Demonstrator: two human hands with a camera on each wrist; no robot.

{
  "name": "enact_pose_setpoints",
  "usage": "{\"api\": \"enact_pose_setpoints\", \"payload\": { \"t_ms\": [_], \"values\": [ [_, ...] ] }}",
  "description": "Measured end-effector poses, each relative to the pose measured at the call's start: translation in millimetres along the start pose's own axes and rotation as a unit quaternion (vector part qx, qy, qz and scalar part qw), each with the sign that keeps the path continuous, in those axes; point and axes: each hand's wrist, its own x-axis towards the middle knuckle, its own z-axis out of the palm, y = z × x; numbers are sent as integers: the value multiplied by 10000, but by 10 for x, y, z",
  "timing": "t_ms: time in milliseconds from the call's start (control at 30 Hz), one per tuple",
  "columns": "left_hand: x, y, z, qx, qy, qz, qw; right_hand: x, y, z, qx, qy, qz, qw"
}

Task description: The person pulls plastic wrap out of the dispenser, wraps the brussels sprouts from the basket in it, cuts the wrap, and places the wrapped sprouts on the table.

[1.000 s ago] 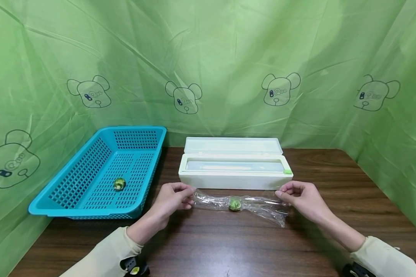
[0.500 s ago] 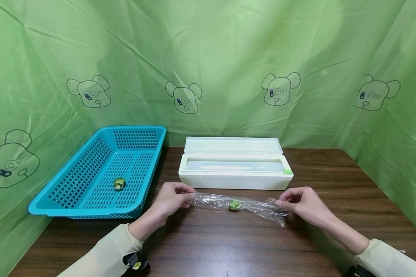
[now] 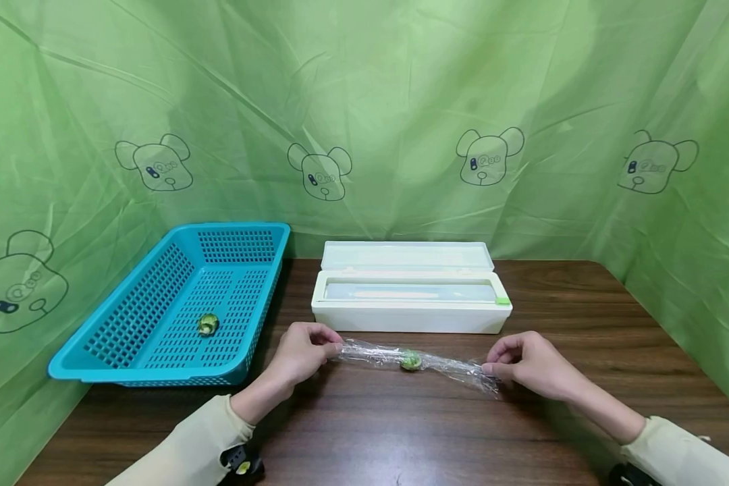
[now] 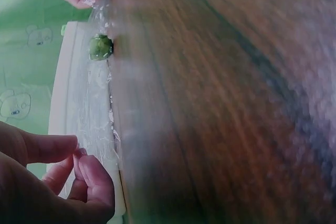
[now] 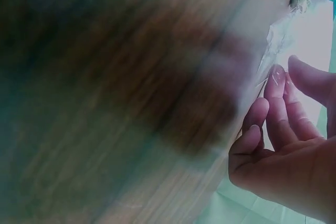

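Observation:
A small round green vegetable, apparently a Brussels sprout (image 3: pixel 410 361), lies inside a strip of clear plastic wrap (image 3: pixel 373 352) stretched between my hands above the dark wooden table. My left hand (image 3: pixel 298 354) pinches the wrap's left end between thumb and forefinger, as the left wrist view also shows. At the other end, my right hand (image 3: pixel 533 364) pinches the gathered wrap between thumb and fingers. In the right wrist view, the fingers (image 5: pixel 276 77) are close to the thumb, and the film there is thin and hard to make out.
Behind the wrap stands a white plastic wrap dispenser (image 3: pixel 410 320) with its lid raised and a green slider at its right. On the left is a blue perforated basket (image 3: pixel 270 297) holding another sprout (image 3: pixel 208 325). Green cloth (image 3: pixel 401 81) hangs around the table (image 3: pixel 437 432).
My right hand has moved slightly down, nearer me, and the wrap has been gathered into a narrower, more twisted strip. The left hand has barely moved.

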Motion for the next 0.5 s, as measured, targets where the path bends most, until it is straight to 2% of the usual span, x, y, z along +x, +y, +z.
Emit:
{"api": "enact_pose_setpoints", "payload": {
  "t_ms": [133, 300, 400, 500],
  "values": [
    [4, -6, 26, 364, 97, 326, 9988, 5, -2, 14, -56, -61, -42, 10000],
    [14, 4, 23, 330, -115, 216, 9992, -3, -12, 1, -57, -62, 2, 10000],
    [8, 5, 10, 410, -164, 216, 9988, -22, -39, -27, -157, 80, 143, 9997],
    [-19, 26, 1, 566, -46, 464, 9973, -33, -89, -62, -380, 357, 133, 9985]
  ]
}}
